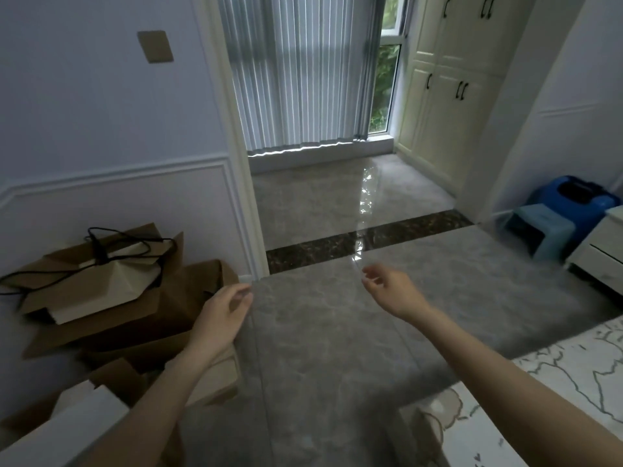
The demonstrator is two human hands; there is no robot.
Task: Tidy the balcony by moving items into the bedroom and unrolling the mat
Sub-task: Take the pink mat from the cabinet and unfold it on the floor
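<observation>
Both my hands hang empty over the grey marble floor, a little short of the dark threshold strip (367, 242). My left hand (222, 318) has loosely spread fingers and hovers beside a pile of brown paper bags (111, 291) stacked against the left wall. My right hand (392, 286) is open too, fingers curled slightly, above bare floor. Past the strip lies the balcony floor (337, 197), with nothing standing on the part I see. A pale patterned rug (546, 396) lies flat at the lower right.
Grey vertical blinds (300, 72) cover the balcony window. Cream cabinets (448, 96) line the balcony's right side. Two plastic stools, blue (573, 197) and light teal (542, 227), stand by the right wall next to a white cabinet (600, 261). A white door frame (242, 197) edges the opening on the left.
</observation>
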